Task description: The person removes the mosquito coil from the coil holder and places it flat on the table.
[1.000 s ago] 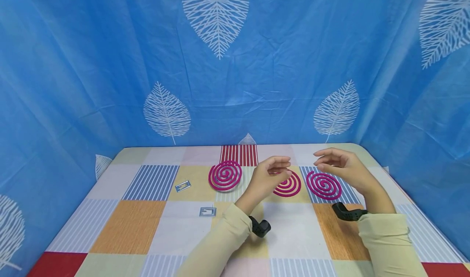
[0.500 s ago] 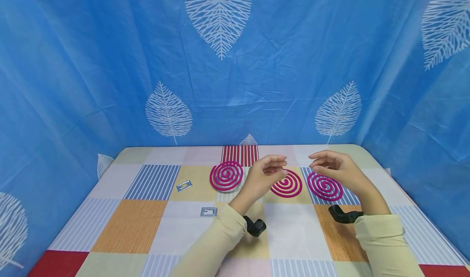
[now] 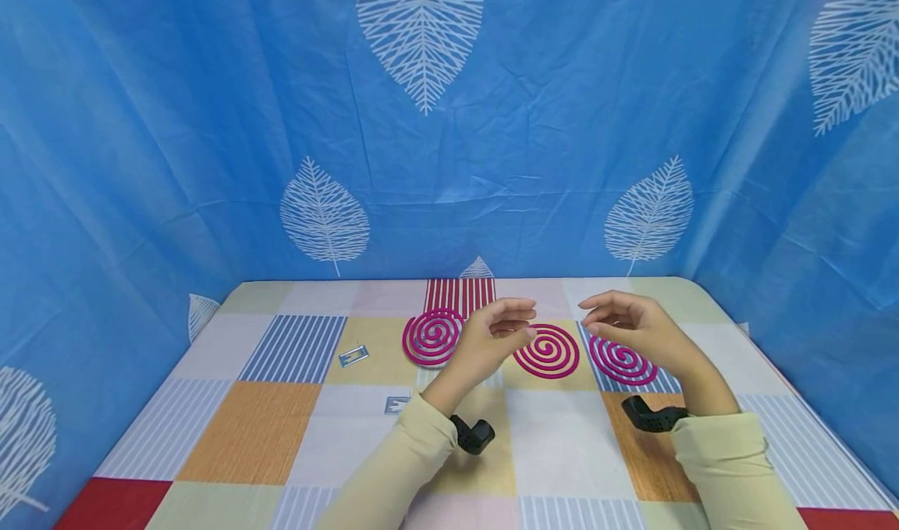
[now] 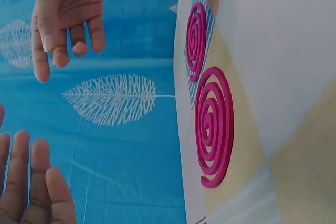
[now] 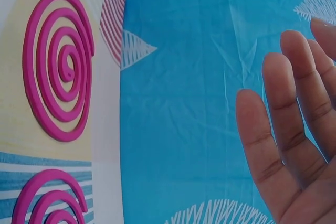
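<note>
Both hands hover above the table with nothing in them, fingers loosely bent. My left hand (image 3: 485, 350) is just left of the middle mosquito coil (image 3: 546, 349) and overlaps the edge of the left mosquito coil (image 3: 433, 335). My right hand (image 3: 642, 331) is over the right mosquito coil (image 3: 623, 361) and hides its upper part. All three coils are magenta spirals. In the left wrist view, the right hand (image 4: 71, 9) and the left fingers (image 4: 31, 192) are apart. The right wrist view shows the right palm (image 5: 310, 182) bare.
Two small metal coil stands (image 3: 344, 359) lie left of the coils; the left sleeve partly covers the nearer stand (image 3: 390, 410). A checked cloth (image 3: 562, 436) covers the table. Blue curtain (image 3: 449, 163) with white leaves encloses the back and sides.
Both hands have drifted left, the left hand uncovering the middle coil and moving over the left coil's edge. The right hand now covers more of the right coil. The coils stay put.
</note>
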{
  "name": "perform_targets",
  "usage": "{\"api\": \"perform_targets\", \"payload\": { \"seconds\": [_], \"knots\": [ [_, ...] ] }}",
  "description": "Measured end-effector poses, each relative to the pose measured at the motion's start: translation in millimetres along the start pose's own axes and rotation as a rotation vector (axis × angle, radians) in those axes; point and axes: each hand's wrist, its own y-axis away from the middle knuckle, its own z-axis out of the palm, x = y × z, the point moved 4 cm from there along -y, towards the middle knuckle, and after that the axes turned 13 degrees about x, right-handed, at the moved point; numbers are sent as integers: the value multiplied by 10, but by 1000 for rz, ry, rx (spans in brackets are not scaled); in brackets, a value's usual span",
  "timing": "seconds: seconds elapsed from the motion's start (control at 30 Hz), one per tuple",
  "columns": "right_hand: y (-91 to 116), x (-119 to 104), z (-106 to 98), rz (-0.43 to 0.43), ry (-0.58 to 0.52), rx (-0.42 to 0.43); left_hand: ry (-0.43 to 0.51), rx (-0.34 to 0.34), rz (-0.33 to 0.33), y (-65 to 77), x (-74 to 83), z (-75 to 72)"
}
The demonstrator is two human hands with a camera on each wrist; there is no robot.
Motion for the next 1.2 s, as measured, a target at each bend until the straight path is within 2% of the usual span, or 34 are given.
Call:
{"api": "perform_targets", "payload": {
  "seconds": [0.3,0.53,0.83,1.1,1.2],
  "knots": [
    [-19,-41,97,-18,-6,-39,-41,-1,0,32,14,-118],
    [-38,-51,191,-15,-14,-74,-80,5,33,58,50,-221],
    [-55,-20,322,-37,-41,-103,-117,21,45,98,78,-370],
    [-69,73,478,60,-34,-132,-140,35,40,126,61,-450],
    [-85,80,522,69,-36,-137,-140,37,45,133,55,-481]
  ]
}}
